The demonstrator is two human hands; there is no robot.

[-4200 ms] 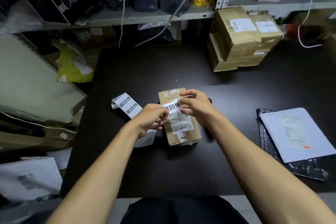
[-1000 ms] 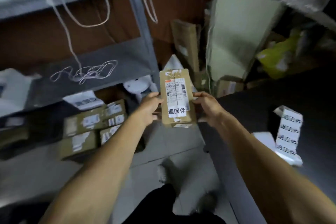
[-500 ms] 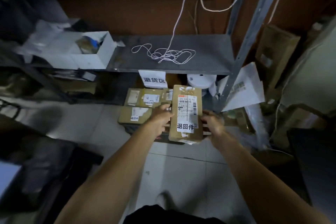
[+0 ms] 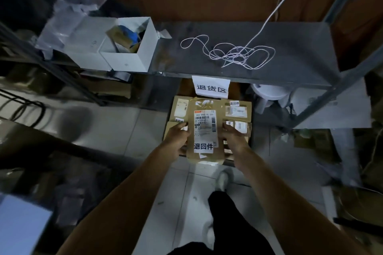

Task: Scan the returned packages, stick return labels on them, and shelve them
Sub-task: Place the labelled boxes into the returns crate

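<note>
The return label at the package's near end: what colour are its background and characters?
White return label with bold black characters; head view.

Bare forearms (image 4: 128,198); dark trousers (image 4: 232,223); white shoe (image 4: 222,180).

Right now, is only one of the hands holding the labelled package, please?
No, the left hand and right hand each grip a side of the package.

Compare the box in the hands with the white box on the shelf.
The held box is brown cardboard; the white box is white. The held box is closed and carries a shipping label and a return sticker; the white box stands open with things inside. The left hand and right hand grip the held box by its sides; the white box rests on the shelf. Both are rectangular.
</note>
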